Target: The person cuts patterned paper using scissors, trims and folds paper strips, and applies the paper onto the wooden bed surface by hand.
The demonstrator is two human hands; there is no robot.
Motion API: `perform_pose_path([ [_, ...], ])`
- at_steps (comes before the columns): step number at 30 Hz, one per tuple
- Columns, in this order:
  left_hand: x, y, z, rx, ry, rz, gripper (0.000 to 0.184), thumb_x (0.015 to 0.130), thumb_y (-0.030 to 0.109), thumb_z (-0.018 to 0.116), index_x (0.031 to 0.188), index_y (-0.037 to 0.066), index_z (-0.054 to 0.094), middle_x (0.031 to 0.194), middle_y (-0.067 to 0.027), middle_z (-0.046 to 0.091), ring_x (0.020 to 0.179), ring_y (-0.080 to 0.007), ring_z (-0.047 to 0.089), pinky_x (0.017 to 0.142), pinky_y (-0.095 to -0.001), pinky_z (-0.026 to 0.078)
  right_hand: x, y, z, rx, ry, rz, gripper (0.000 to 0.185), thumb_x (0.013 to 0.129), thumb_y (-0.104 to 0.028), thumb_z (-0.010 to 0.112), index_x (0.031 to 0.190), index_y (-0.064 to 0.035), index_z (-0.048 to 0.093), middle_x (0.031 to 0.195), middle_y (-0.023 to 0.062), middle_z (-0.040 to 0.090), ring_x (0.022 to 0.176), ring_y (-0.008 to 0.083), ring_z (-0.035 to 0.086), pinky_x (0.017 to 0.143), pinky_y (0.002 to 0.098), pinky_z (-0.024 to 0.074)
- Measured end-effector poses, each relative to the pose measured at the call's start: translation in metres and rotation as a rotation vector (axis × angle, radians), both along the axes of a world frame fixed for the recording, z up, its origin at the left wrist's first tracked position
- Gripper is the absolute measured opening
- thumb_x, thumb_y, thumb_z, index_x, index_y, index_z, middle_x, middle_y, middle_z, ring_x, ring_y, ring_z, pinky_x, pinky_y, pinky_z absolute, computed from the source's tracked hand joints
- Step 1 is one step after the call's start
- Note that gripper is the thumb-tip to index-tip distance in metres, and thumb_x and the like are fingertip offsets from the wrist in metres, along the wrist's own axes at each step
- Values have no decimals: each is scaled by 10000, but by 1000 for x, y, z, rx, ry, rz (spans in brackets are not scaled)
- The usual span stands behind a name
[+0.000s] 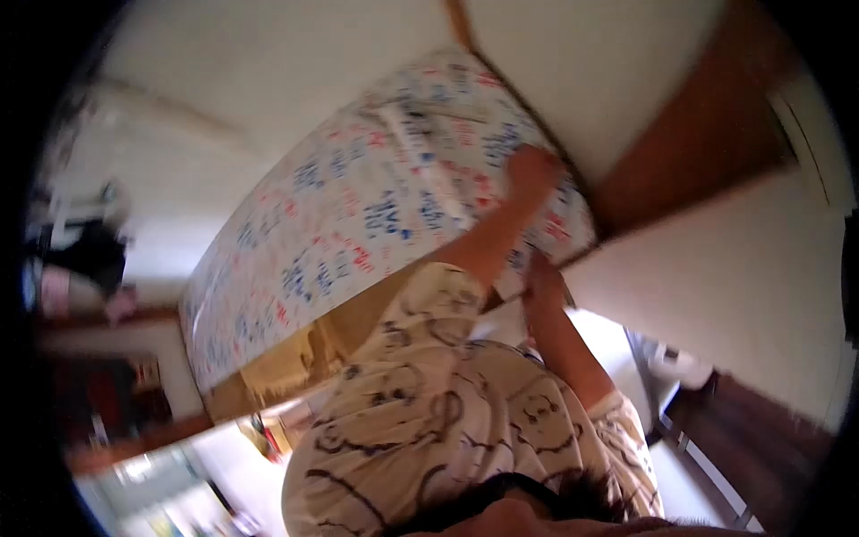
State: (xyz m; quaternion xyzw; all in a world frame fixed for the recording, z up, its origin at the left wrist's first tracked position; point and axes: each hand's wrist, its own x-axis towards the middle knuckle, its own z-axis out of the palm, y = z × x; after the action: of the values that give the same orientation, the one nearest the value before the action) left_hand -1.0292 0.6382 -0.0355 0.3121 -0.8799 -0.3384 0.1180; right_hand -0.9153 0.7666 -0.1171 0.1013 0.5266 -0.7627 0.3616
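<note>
A white sheet-like cover (pixel 349 224) printed with red and blue writing lies over a wide table-like surface in front of me. My left hand (pixel 535 170) rests on the cover near its right end, blurred. It looks rounded and closed, and whatever its fingers hold is hidden. Closer to my body, my right hand (pixel 543 279) touches the cover's near right edge. Its fingers are smeared, so their grip cannot be made out.
Below the cover's near side shows a brown board edge (pixel 228 401) with a torn yellowish piece (pixel 291 362). A pale panel (pixel 716 277) stands at right, beside a reddish-brown strip (pixel 698 134). Dark and pink items (pixel 89 259) hang at far left.
</note>
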Motion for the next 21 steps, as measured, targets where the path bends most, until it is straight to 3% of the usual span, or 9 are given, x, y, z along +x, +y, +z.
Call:
perform_pose_path([
  [1,3,3,-5,-218,83,18,222,663,258,553,643,57,645,704,-176,579,674,-322,562,640,-430,420,-1,7,-40,-22,185,75,317,860,-236,417,1097,-28,450,989,73,541,885,191,533,780,317,439],
  [3,-3,6,-21,-300,163,102,239,611,261,548,565,35,608,647,-162,573,644,-325,555,605,-432,404,-14,18,-19,-134,-58,90,301,866,-223,403,1091,-31,461,994,73,542,904,190,530,787,315,435],
  [4,11,1,1,-175,150,-17,226,598,247,550,566,30,606,625,-156,571,624,-327,551,605,-430,405,-15,23,-29,106,378,245,307,866,-206,415,1096,-7,452,971,76,543,862,218,532,752,341,437],
  [5,7,4,0,-120,70,45,215,617,247,553,611,44,624,702,-151,577,712,-312,549,694,-419,394,-14,23,-36,320,836,367,313,866,-189,427,1101,18,443,947,80,544,819,246,533,718,367,440],
  [7,7,13,2,-177,65,148,231,638,252,564,693,42,641,830,-151,552,850,-295,511,815,-411,336,-8,6,41,-172,-248,5,310,855,-185,453,1093,13,447,936,80,545,803,223,536,700,338,437],
  [10,16,9,24,48,-24,22,263,669,253,562,780,28,641,923,-147,505,954,-289,448,890,-414,260,-10,14,46,-155,-61,185,285,860,-186,448,1067,10,461,941,68,535,818,181,526,684,292,425],
  [14,19,10,29,63,-11,36,263,680,242,559,791,16,638,919,-154,500,947,-291,447,890,-412,263,-15,14,43,-188,-187,172,300,858,-203,451,1069,10,456,978,60,517,870,159,505,698,271,411],
  [16,18,9,26,61,17,24,259,684,237,554,803,21,635,917,-159,500,951,-294,445,895,-415,258,-12,8,52,-19,-232,43,323,853,-220,456,1082,7,450,998,58,504,896,156,488,716,282,402],
  [21,9,9,16,-37,-150,-19,273,695,239,539,846,30,630,920,-155,509,948,-288,458,889,-409,272,-12,13,36,-133,-205,116,325,856,-235,445,1084,-3,455,988,58,511,886,173,496,724,303,407],
])
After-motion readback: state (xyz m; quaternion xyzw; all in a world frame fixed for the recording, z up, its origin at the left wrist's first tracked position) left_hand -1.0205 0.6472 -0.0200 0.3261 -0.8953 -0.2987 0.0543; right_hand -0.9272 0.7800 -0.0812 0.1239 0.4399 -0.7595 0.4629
